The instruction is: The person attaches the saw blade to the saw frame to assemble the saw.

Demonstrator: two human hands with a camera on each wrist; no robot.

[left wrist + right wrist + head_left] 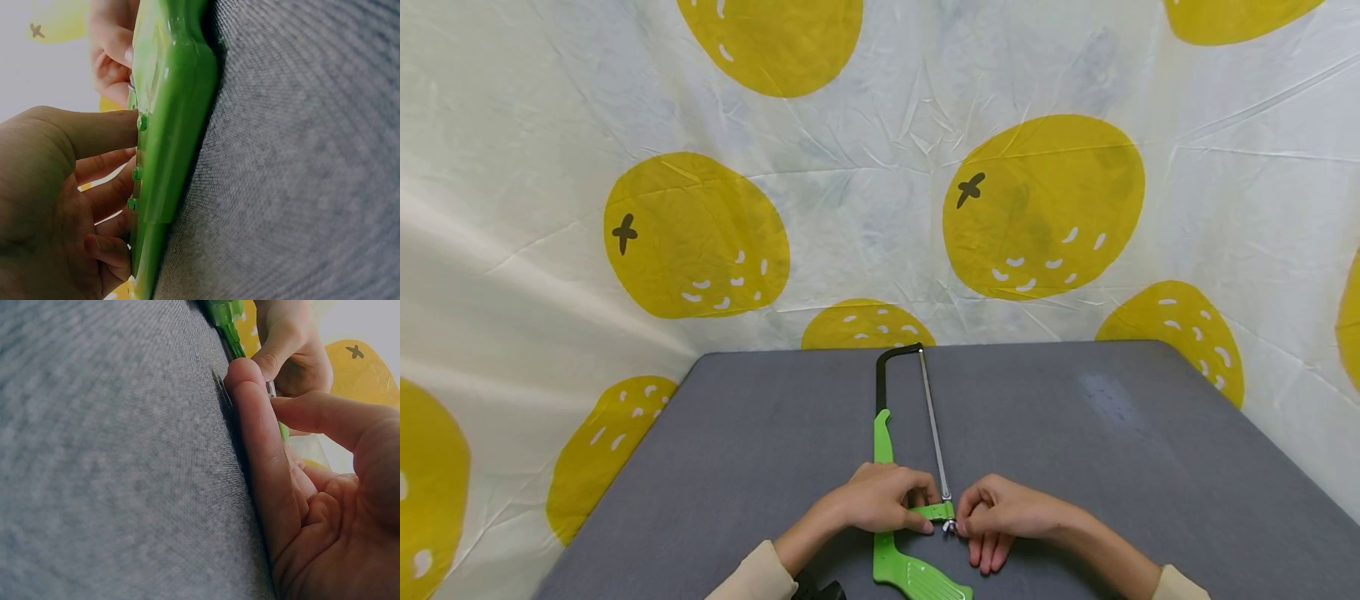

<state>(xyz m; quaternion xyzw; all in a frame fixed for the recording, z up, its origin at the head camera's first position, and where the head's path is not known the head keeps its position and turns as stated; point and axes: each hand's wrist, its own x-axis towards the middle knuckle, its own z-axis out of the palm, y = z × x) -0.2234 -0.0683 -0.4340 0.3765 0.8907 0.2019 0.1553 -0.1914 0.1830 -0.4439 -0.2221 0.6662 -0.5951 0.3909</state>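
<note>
A hacksaw [883, 442] with a green handle and black front frame lies flat on the grey table, its grip toward me. Its silver blade [933, 408] runs along the right side, away from me. My left hand [876, 498] reaches over the green frame and holds the short green arm at the blade's near end, thumb on the near side. At that end sits a small silver wing nut [950, 527]. My right hand [1011, 510] pinches it between thumb and index finger, the other fingers low by the tabletop. In the right wrist view, fingers mostly hide the nut.
The grey cloth-covered table [760, 433] reaches back to a white curtain [865, 225] printed with yellow fruit. A pale patch [1108, 398] marks the cloth at the right. Part of a black object [820, 590] shows at the bottom edge, beside the left sleeve.
</note>
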